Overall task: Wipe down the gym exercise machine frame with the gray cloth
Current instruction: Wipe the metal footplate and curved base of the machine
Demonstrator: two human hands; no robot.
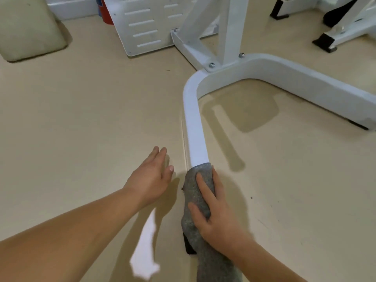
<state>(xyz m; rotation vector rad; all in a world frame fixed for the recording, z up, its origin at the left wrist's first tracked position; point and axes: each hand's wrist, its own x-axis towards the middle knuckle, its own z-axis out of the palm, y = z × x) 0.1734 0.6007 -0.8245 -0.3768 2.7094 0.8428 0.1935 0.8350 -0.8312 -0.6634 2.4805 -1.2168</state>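
Note:
The white machine frame [193, 123] runs along the beige floor as a curved base tube, bending right toward bolted uprights. A gray cloth [200, 180] is wrapped over the near end of that tube. My right hand [217, 216] grips the cloth and the tube under it, thumb on the left side and fingers curled over the right. My left hand [151, 176] hovers just left of the tube with fingers straight, holding nothing. A black end cap [188, 246] of the tube shows below the cloth.
A white slotted metal panel [142, 23] stands behind the frame. A beige cushion [26, 27] sits at the far left. Another white machine with black feet [325, 42] is at the upper right. Bolts [211, 65] mark the frame joint. Beige floor [91, 108] lies left.

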